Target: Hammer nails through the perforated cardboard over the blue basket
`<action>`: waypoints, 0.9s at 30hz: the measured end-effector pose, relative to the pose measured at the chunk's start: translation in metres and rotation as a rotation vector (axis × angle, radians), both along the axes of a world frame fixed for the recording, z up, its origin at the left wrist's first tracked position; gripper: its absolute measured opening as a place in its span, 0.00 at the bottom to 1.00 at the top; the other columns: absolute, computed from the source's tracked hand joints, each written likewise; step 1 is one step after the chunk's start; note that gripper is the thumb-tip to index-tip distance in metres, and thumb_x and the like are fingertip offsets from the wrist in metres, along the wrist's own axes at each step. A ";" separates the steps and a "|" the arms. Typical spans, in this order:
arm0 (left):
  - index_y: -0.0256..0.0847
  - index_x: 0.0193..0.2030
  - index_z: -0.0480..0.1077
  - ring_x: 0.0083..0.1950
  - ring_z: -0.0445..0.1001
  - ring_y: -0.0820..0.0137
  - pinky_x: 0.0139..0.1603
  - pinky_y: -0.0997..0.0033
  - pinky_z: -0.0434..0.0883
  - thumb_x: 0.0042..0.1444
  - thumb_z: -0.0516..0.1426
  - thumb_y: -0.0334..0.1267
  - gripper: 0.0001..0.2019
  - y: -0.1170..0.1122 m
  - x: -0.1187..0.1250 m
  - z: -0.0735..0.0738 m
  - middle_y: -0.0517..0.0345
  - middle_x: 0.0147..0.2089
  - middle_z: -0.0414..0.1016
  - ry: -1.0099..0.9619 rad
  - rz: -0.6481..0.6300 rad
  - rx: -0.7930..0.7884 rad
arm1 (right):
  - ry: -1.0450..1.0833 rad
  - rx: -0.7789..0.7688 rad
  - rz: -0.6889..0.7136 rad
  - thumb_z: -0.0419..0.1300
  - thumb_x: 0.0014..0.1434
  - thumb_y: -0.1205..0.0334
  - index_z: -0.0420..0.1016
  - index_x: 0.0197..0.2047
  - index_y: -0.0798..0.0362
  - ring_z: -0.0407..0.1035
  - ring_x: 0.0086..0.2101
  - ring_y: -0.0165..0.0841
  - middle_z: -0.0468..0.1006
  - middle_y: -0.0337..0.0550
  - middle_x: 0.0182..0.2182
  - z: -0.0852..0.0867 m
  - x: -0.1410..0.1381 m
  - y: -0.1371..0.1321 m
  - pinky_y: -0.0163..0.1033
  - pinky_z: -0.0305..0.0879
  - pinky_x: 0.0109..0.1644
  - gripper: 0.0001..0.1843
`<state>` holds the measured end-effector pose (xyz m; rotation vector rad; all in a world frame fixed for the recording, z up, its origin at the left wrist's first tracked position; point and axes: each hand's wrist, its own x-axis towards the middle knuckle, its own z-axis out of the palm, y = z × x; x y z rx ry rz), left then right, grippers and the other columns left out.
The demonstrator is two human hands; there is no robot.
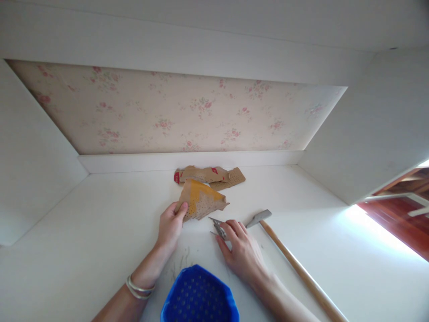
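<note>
My left hand [170, 226] grips the near corner of a torn piece of brown perforated paper with a yellow patch [201, 201], lifted off the white surface [83, 232]. My right hand [239, 250] rests on the surface with its fingers curled over a small bunch of thin metal nails [217, 227]. Just beyond its fingertips lies a hammer, with a grey metal head [258, 218] and a long wooden handle [298, 268] running toward the near right.
More torn brown paper with a red mark [209, 175] lies against the back ledge. A blue perforated basket [199, 295] sits at the near edge between my arms. Floral wallpaper [174, 112] covers the back wall; white panels enclose both sides.
</note>
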<state>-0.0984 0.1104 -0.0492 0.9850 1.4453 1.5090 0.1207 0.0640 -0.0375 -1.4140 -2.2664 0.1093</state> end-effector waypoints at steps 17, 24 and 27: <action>0.38 0.33 0.75 0.22 0.65 0.72 0.23 0.75 0.60 0.51 0.63 0.55 0.19 -0.003 0.003 0.012 0.64 0.21 0.68 0.006 -0.004 -0.043 | 0.125 0.030 0.062 0.51 0.68 0.67 0.79 0.44 0.50 0.73 0.42 0.37 0.81 0.44 0.42 -0.014 0.001 0.007 0.42 0.73 0.48 0.14; 0.38 0.34 0.75 0.32 0.73 0.65 0.32 0.72 0.68 0.50 0.63 0.54 0.19 -0.003 0.005 0.014 0.60 0.25 0.73 -0.009 -0.029 -0.023 | 0.119 0.003 0.036 0.53 0.68 0.68 0.76 0.47 0.51 0.73 0.42 0.38 0.81 0.44 0.41 -0.014 0.002 0.007 0.43 0.73 0.48 0.12; 0.38 0.35 0.75 0.33 0.74 0.66 0.33 0.73 0.68 0.51 0.63 0.54 0.19 -0.002 0.004 0.013 0.58 0.29 0.76 -0.011 -0.040 -0.022 | 0.112 -0.007 0.025 0.54 0.68 0.67 0.74 0.52 0.53 0.73 0.43 0.40 0.81 0.46 0.42 -0.014 0.002 0.007 0.44 0.73 0.47 0.13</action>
